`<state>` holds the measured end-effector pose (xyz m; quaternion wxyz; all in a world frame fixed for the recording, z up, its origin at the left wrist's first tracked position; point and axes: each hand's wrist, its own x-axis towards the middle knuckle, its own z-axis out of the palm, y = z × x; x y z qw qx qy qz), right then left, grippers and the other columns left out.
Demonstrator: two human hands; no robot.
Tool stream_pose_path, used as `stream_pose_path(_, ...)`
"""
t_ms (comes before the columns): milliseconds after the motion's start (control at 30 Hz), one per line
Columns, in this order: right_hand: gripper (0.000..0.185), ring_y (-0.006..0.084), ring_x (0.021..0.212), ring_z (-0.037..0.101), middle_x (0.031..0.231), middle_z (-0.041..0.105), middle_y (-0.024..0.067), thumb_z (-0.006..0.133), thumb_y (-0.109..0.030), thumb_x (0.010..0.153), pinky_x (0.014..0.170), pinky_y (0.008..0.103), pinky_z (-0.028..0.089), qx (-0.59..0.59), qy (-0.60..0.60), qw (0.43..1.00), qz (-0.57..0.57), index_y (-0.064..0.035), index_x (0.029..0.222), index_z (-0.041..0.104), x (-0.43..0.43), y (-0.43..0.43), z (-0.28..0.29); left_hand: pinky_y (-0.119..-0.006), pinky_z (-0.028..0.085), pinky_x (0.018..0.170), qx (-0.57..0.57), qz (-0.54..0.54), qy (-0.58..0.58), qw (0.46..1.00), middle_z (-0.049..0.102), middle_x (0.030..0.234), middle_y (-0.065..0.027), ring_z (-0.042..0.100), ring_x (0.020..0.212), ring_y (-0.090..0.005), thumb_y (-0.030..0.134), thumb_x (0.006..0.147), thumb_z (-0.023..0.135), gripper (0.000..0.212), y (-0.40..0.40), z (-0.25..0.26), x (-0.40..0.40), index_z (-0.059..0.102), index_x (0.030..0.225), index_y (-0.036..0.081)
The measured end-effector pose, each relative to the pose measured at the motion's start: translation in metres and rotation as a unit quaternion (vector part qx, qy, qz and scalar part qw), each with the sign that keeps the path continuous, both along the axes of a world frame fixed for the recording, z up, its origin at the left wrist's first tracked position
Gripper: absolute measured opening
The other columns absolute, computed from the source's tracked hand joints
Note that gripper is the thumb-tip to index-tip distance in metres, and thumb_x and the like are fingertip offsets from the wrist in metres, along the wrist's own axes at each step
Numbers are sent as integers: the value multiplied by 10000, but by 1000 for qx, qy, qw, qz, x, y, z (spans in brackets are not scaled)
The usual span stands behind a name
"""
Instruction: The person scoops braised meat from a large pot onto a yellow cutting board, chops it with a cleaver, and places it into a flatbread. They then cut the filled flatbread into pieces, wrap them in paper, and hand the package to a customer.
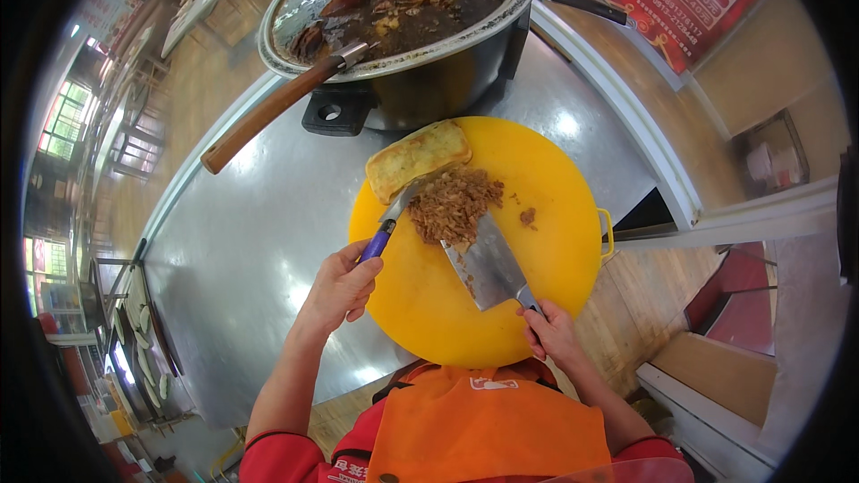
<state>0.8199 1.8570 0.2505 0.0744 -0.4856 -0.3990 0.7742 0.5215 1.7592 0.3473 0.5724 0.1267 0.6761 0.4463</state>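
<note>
My left hand (345, 285) grips the purple handle of a small knife (396, 208), whose blade reaches between a browned flatbread (419, 155) and a heap of chopped meat (453, 204). In my right hand (550, 332) is the handle of a cleaver (490, 268). The broad cleaver blade lies low over the board, its far end under or against the meat's near side; which one is hard to tell. Bread and meat rest on a round yellow cutting board (557, 268) with a loop handle. A few crumbs of meat lie to the right of the heap.
Beyond the board, a large dark pot (429, 90) holds braised meat in brown liquid. A wooden-handled tool (275, 111) and a black-handled ladle (584, 3) lie across its rim. The steel counter (255, 261) extends left; a tray of dough pieces (141, 342) sits at far left.
</note>
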Motion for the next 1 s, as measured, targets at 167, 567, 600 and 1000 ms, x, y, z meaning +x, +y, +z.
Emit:
stream_pose_path(167,197,82,344,382,522,462,15,566,-208,898,318,229,288,12,11,1000,-9,-35,816,518,-15,-3,-2,-230,245,327,-20,-13,19,1000,319,520,63,259,373,-38,164,889,537,409,2,5,-6,441,1220,-54)
stream_pose_path(567,220,78,365,393,556,467,14,544,-246,916,321,230,299,14,3,1000,-19,-26,910,544,-49,1,-2,-163,182,314,30,39,-73,996,301,541,75,221,382,-1,114,902,467,314,4,27,-32,484,1177,-37)
stream_pose_path(600,221,79,365,393,556,466,15,543,-246,917,320,230,298,21,-2,1000,-17,-25,921,546,-51,1,0,-164,182,315,26,38,-68,997,301,539,75,222,381,-2,116,902,468,318,5,27,-32,483,1178,-40)
stream_pose_path(1000,251,77,358,375,584,457,12,492,-250,945,340,225,304,14,32,999,-18,-11,1011,534,-100,13,5,-203,220,310,-11,12,11,1000,338,486,51,261,341,-34,92,859,481,377,-11,21,-33,476,1204,-59)
